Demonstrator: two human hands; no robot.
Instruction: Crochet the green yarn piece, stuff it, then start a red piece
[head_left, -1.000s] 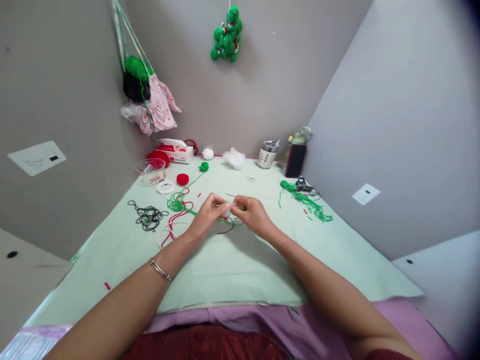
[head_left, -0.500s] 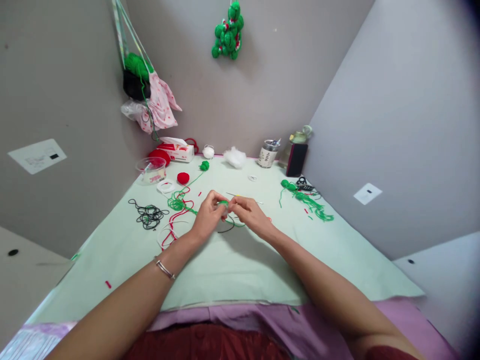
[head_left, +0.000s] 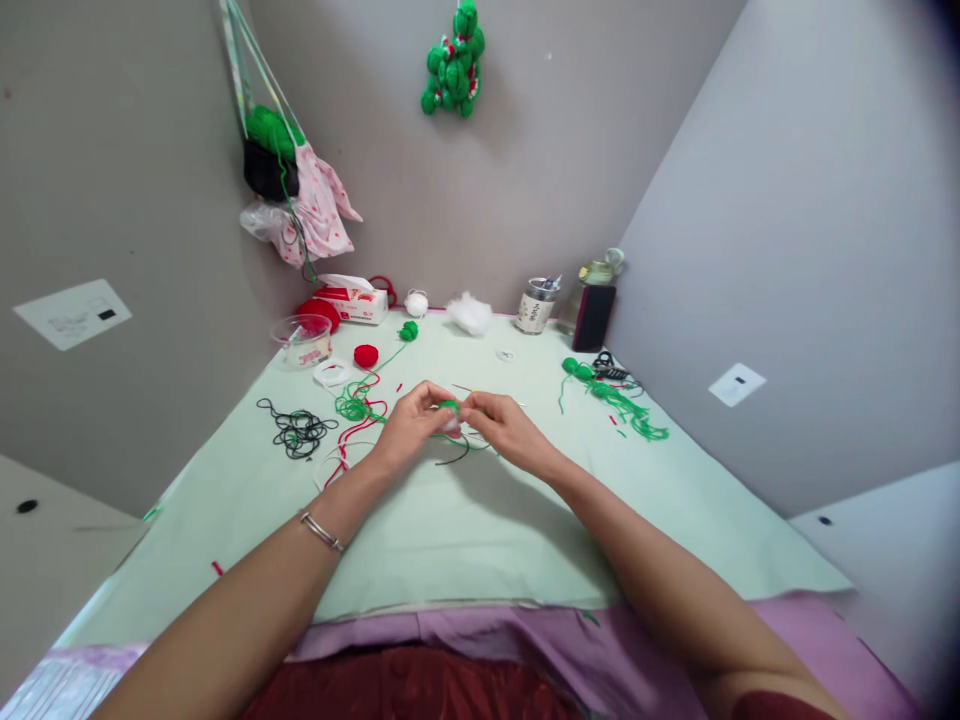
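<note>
My left hand (head_left: 405, 430) is closed around a small green-and-white yarn piece (head_left: 449, 411), with the green on top and white below. From the other side my right hand (head_left: 510, 430) pinches the edge of the same piece. Whether a needle sits between the right fingertips is too small to see. A dark strand (head_left: 451, 461) trails on the cloth just below the hands, beside a green strand. Right behind the fingers, a thin tool (head_left: 463, 387) with a bit of yellow lies on the table, partly covered by the right hand.
Left of the hands lie tangled black cord (head_left: 296, 430), green yarn (head_left: 352, 402) and a red ball (head_left: 366, 356). White stuffing (head_left: 470, 314), a pen tin (head_left: 535, 308) and a phone (head_left: 594, 318) stand along the back. Green crocheted strands (head_left: 619, 402) and scissors (head_left: 609, 366) are to the right.
Both hands stay together at the piece. It has turned slightly, and more of its white part shows between the fingers. The forearms have shifted a little.
</note>
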